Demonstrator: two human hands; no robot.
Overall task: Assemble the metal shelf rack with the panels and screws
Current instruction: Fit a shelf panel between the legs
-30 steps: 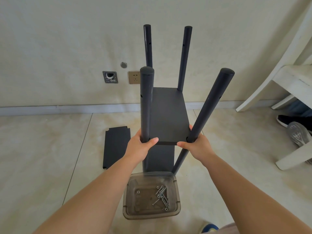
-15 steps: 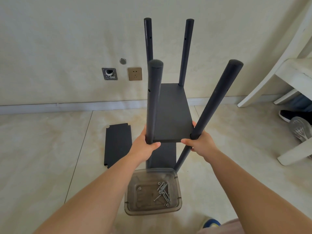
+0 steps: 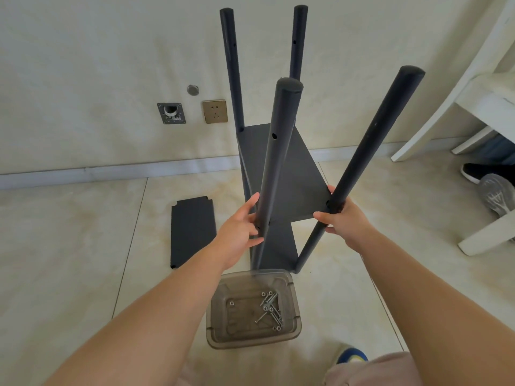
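A dark metal rack stands on the tiled floor, tilted to the right, with several round posts and a middle shelf panel [image 3: 295, 174]. A lower panel [image 3: 278, 246] sits beneath it. My left hand [image 3: 242, 228] grips the near left post [image 3: 274, 162] just below the shelf level. My right hand [image 3: 338, 218] grips the near right post [image 3: 370, 140] at the shelf's corner. A loose dark panel [image 3: 192, 231] lies flat on the floor to the left. Several screws [image 3: 271, 309] lie in a clear plastic tray [image 3: 223, 321] in front of the rack.
A white chair [image 3: 473, 107] stands at the right, with shoes [image 3: 494, 188] under it. The wall behind carries a socket [image 3: 214, 111] and a metal plate [image 3: 171, 113]. My own foot [image 3: 351, 355] shows at the bottom edge.
The rack has turned and leaned to the right, its near posts now slanting. My left hand's fingers have loosened round the left post; my right hand keeps its grip.
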